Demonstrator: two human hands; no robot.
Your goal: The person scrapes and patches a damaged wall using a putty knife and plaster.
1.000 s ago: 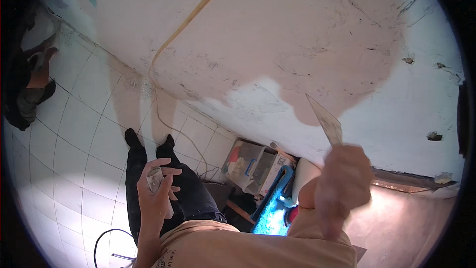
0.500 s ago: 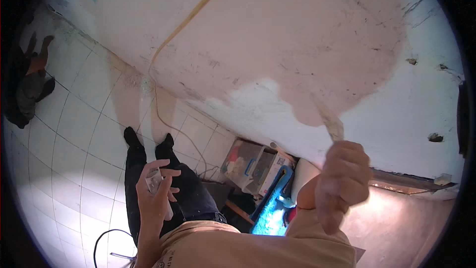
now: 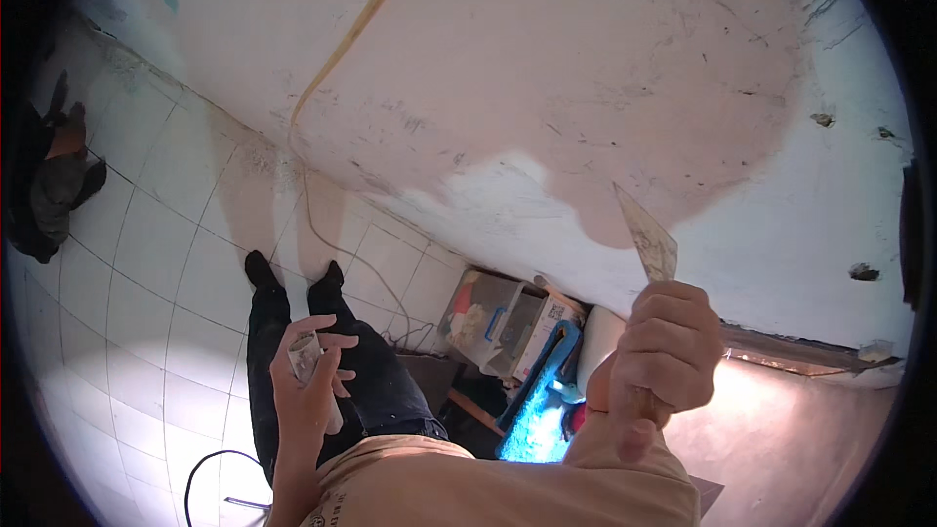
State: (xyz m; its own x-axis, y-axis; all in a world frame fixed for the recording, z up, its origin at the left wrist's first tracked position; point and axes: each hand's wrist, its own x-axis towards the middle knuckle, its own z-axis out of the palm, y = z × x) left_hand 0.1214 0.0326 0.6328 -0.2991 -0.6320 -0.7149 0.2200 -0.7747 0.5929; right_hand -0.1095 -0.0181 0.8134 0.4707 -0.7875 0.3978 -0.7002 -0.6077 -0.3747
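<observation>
My right hand (image 3: 669, 346) grips a scraper's handle, with its pale triangular blade (image 3: 649, 239) pointing upward in front of the wall (image 3: 547, 59). The wall is patchy, scuffed and marked with small holes; whether the blade touches it I cannot tell. Lower down, on the left, my left hand (image 3: 303, 390) is curled loosely around a short whitish cylinder (image 3: 305, 359), some fingers apart. It hangs in front of my dark trouser legs.
A yellowish cord (image 3: 371, 10) runs down the wall onto the tiled floor (image 3: 146, 254). Plastic containers (image 3: 493, 322), a blue fluffy item (image 3: 537, 410) and a white roll stand beside me. Part of another person (image 3: 54, 185) appears at the far left. A black cable (image 3: 195, 473) loops at lower left.
My right hand and the scraper have shifted slightly, dipping a little since half a second ago. My left hand is nearly unmoved. The other person's shape at the left has shifted a little.
</observation>
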